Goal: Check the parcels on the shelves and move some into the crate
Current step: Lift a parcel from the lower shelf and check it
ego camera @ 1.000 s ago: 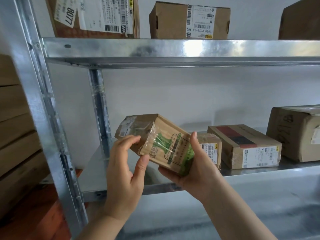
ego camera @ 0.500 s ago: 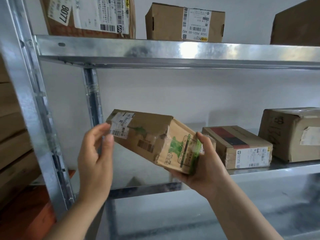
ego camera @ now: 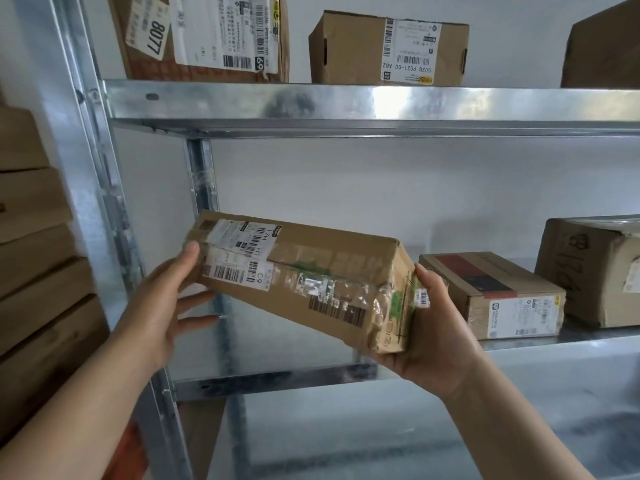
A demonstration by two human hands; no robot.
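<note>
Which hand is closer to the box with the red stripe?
Right. The right hand grips the parcel at its end beside the red-striped box; the left hand holds its far end.

Soft, even light, glare on the upper shelf rail (ego camera: 374,98), blurred left edge, wide-angle bending of uprights.
</note>
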